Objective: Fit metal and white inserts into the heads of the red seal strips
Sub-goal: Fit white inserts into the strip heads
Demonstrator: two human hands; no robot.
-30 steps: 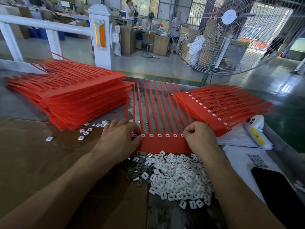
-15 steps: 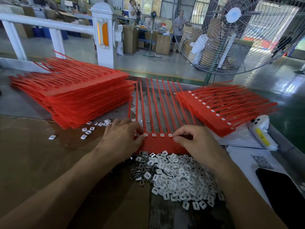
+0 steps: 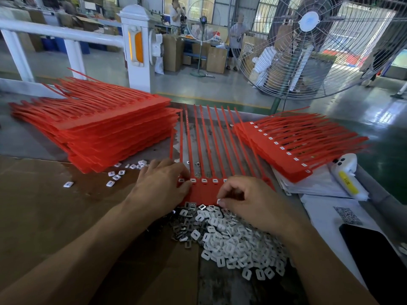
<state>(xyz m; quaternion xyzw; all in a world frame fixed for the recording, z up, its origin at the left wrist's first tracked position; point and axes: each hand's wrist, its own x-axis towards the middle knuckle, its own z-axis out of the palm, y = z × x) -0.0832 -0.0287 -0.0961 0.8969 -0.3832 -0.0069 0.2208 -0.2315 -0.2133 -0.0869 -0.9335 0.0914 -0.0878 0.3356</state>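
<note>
- The strip (image 3: 206, 190) lies at frame centre, its head band toward the person and its tails running up the frame; white inserts already sit in the sockets that show.
- The left hand (image 3: 161, 186) rests on the band's left end, fingers nearly straight and holding nothing. If it lifts, the band could slide while an insert is pushed in.
- The right hand (image 3: 248, 201) is curled at the band's lower edge and pinches a small white insert (image 3: 218, 201) at its fingertips. It hides the right sockets, so an empty one could be missed.
- The pinch is shallow; the insert might tip, go in skewed, or drop into the pile (image 3: 233, 238) just below.
- Metal pieces (image 3: 182, 227) lie mixed into the pile's left edge, so a wrong pick or 2 stuck together is a risk.
- The right wrist hangs over the pile; a sweep may scatter pieces toward the phone (image 3: 374, 260) at lower right.
- Filled strips (image 3: 293, 148) sit at right, the unfilled stack (image 3: 105, 133) at upper left; mixing them would spoil the count.
</note>
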